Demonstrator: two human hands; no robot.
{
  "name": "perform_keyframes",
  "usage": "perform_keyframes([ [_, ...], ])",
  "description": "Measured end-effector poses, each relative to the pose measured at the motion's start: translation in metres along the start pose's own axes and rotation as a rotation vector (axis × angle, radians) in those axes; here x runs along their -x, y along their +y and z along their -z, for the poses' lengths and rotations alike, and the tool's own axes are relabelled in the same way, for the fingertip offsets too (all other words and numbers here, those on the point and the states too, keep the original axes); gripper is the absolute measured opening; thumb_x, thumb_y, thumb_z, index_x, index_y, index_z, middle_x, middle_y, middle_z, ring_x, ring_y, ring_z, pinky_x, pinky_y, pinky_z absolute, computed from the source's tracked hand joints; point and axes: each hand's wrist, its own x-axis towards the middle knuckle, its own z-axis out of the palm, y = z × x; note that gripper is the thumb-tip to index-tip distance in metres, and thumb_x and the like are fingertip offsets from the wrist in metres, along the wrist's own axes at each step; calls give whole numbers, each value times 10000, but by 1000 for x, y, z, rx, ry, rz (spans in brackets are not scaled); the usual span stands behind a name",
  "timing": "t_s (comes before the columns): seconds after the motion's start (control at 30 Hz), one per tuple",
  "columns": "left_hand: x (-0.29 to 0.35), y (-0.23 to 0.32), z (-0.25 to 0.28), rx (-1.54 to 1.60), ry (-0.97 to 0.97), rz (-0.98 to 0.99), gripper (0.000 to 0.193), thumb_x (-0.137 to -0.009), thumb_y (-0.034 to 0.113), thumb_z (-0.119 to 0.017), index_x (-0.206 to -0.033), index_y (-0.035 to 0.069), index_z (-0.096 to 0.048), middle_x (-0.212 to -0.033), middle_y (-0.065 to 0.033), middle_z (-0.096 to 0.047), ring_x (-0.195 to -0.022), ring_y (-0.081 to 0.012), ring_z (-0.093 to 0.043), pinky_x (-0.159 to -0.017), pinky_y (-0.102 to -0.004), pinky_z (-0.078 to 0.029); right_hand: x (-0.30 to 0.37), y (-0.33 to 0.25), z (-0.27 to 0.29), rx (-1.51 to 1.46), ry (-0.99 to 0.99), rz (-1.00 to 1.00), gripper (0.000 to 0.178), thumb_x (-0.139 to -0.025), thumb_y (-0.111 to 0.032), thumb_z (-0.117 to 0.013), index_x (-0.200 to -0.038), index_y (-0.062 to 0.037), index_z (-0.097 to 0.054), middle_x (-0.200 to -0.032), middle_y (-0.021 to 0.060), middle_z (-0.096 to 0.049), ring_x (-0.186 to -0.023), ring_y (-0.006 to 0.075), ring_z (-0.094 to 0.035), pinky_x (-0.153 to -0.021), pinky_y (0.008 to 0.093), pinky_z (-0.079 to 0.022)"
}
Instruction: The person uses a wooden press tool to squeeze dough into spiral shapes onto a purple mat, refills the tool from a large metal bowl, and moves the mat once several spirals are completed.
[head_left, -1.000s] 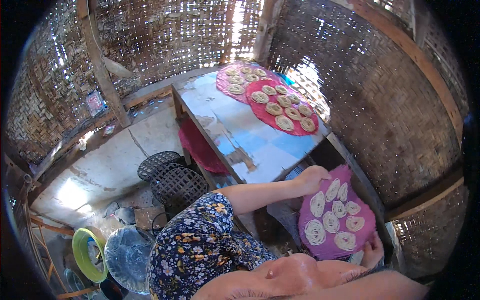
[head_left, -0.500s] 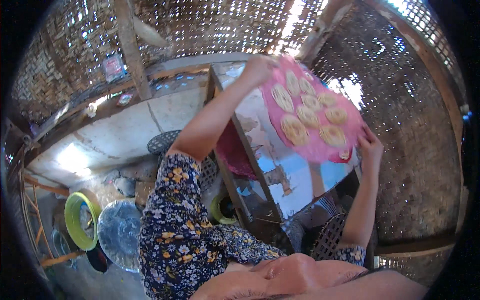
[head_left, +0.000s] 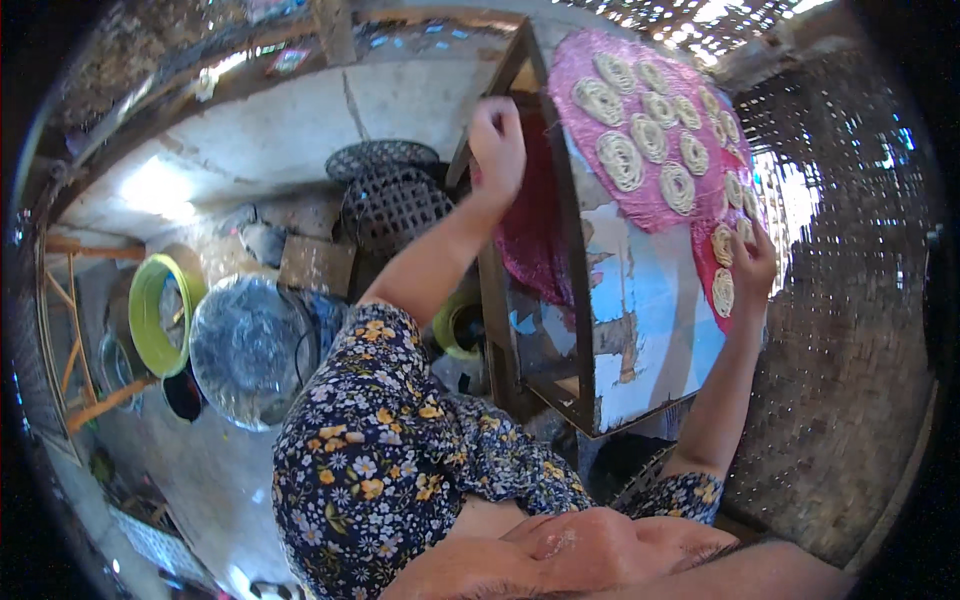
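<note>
So the 2 hands are well apart here. Left hand (head_left: 498,150) is up off the left side of the table (head_left: 655,290), curled into a loose fist, and I can't see anything in it. Right hand (head_left: 755,262) is at the right end of the red sheet (head_left: 705,245), fingers bent over it by a couple of noodle coils (head_left: 723,292). Can't tell if it's actually pinching anything.

The pink sheet (head_left: 640,208) lies on the tabletop, right of the left hand and up-left of the right, overlapping part of the red one and loaded with pale coils too. Just below the left hand, under the tabletop, there's dark red fabric (head_left: 540,240). Left of that hand and lower are dark lattice baskets (head_left: 400,215), and way further left a yellow-green tub (head_left: 145,310).
</note>
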Motion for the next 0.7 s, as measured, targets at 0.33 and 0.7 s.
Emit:
perform_keyframes([
  [0.33, 172, -76, 2, -978, -884, 282, 325, -700, 324, -677, -851, 48, -599, -1060, -122, -473, -970, -304, -527, -774, -429, -477, 139, -67, 72, -184, 74, -94, 359, -830, -44, -555, -1185, -10, -525, -1172, 76, -495, -846, 99, -502, -687, 218, -437],
  [0.7, 132, -48, 64, -632, -727, 228, 310, -722, 275, -639, -908, 29, -607, -847, -198, -619, -821, -357, -593, -731, -423, -468, 258, -74, 141, -90, 2, -136, 379, -787, -61, -598, -1160, -15, -551, -1195, 93, -494, -881, 131, -518, -761, 250, -434],
])
